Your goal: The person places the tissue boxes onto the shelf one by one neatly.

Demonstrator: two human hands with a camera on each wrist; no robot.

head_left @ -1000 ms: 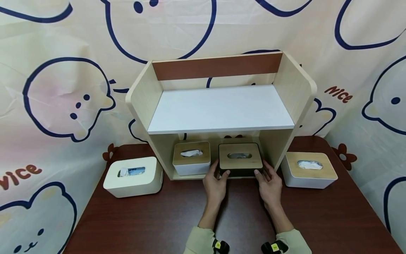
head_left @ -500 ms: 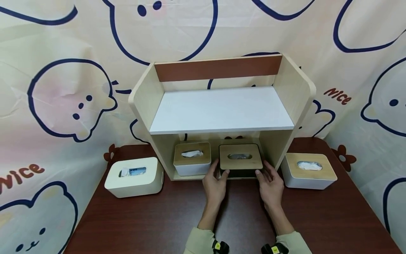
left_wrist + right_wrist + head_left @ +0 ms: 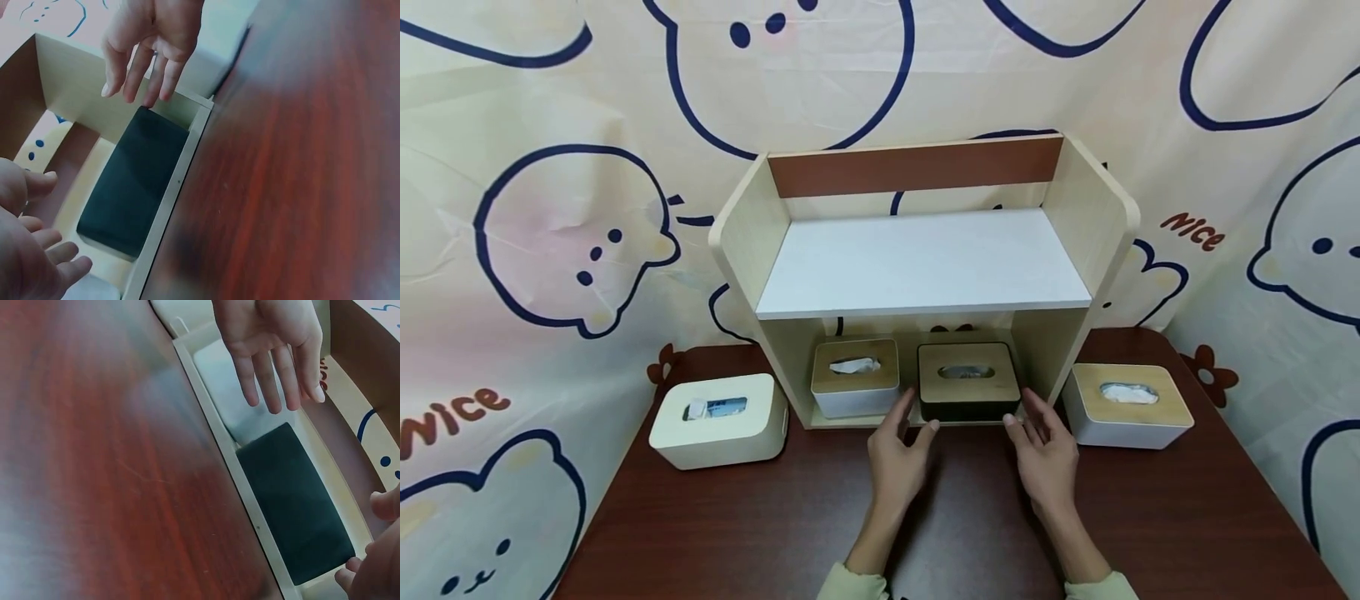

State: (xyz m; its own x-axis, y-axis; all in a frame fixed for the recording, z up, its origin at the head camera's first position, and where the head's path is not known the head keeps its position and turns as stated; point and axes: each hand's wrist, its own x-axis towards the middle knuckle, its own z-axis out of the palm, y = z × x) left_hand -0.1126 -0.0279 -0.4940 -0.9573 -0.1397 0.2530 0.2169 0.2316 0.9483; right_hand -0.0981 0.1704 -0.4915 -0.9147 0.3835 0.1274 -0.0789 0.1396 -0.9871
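Observation:
A black tissue box with a wooden lid (image 3: 966, 377) sits on the lower level of the small shelf (image 3: 925, 258), near its right side panel. At the box's left front corner is my left hand (image 3: 898, 467), fingers spread and holding nothing. My right hand (image 3: 1047, 462), likewise loose and holding nothing, is by the right front corner; its fingertips are very near the box, and I cannot tell if they touch. Both wrist views show the box's dark front (image 3: 134, 181) between the two hands. Left of it stands a white tissue box with a wooden lid (image 3: 855, 379).
An all-white tissue box (image 3: 718, 419) stands on the dark wooden table (image 3: 970, 533) left of the shelf. Another white box with a wooden lid (image 3: 1127, 406) stands to the right. A cartoon-printed cloth (image 3: 550, 375) hangs behind and around the table.
Both hands have let go of the black tissue box and drawn slightly back and apart. The box has stayed in place on the lower level. The head view has shifted a little.

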